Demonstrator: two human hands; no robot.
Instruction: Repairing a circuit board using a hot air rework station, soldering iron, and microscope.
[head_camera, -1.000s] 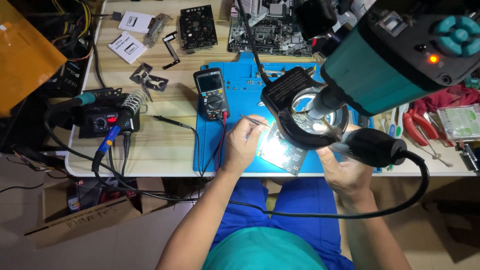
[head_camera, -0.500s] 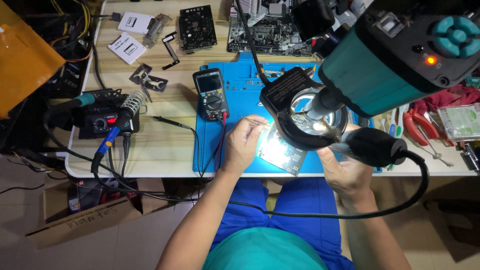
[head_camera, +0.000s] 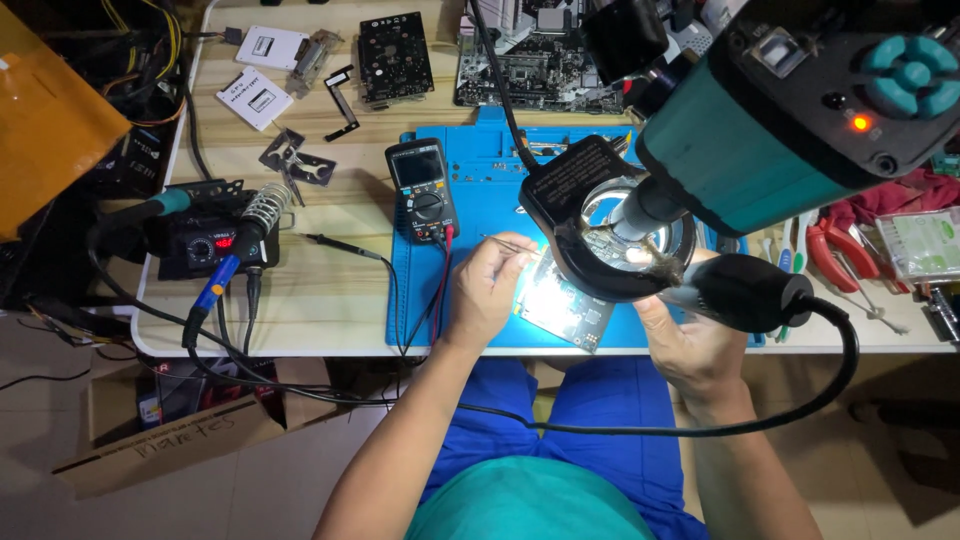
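My left hand (head_camera: 487, 290) pinches thin metal tweezers (head_camera: 508, 243) and rests on the blue work mat (head_camera: 480, 180), beside a brightly lit green circuit board (head_camera: 560, 305). My right hand (head_camera: 690, 345) grips a black hot-air handle (head_camera: 745, 293) whose thick black hose (head_camera: 840, 380) loops down to my lap. The handle's tip points at the board under the black ring light (head_camera: 600, 235) of a teal microscope head (head_camera: 800, 110). The spot on the board beneath the ring light is mostly hidden.
A black multimeter (head_camera: 422, 190) with red and black leads lies on the mat's left. A soldering station (head_camera: 205, 240) with a blue-handled iron stands at the left. Circuit boards (head_camera: 395, 55) and small parts lie at the back. Red-handled pliers (head_camera: 830, 250) lie at the right.
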